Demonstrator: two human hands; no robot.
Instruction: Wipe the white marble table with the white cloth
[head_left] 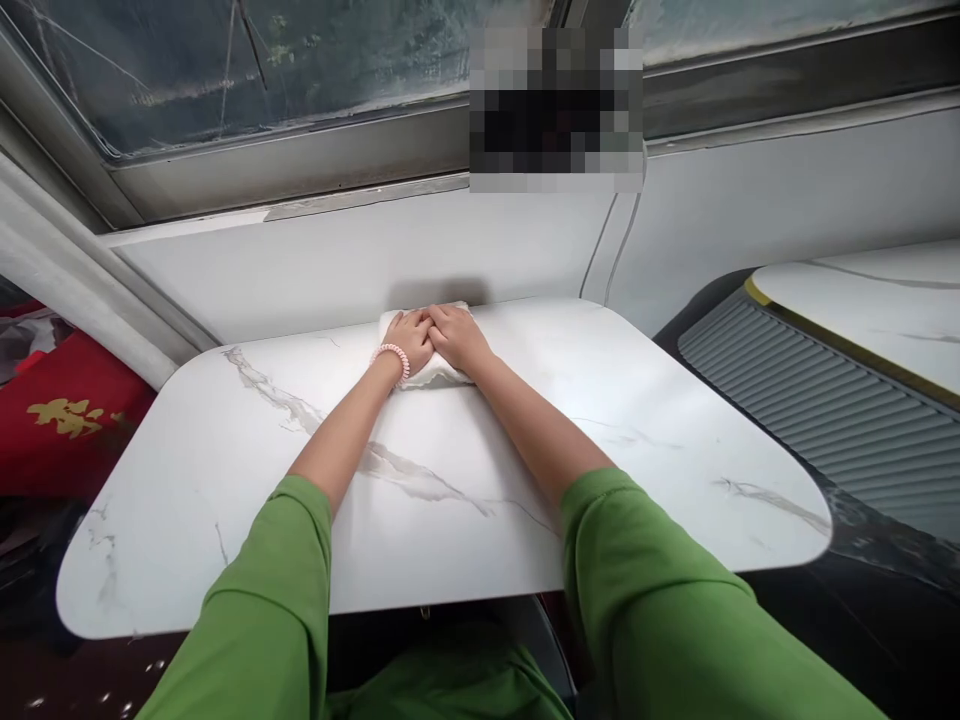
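Note:
A folded white cloth (435,376) lies at the far edge of a white marble-patterned table (637,440), close to the wall. My left hand (409,340), with a pink bead bracelet on the wrist, presses flat on the cloth's left part. My right hand (457,335) lies flat on the cloth beside it, and the fingers of the two hands touch. Most of the cloth is hidden under the hands. Both arms reach forward in green sleeves.
A white wall panel (337,260) and a window (225,70) rise just behind the table. A red cloth with gold print (67,415) sits at the left. At the right are a grey ribbed panel (810,400) and a second marble table (877,300).

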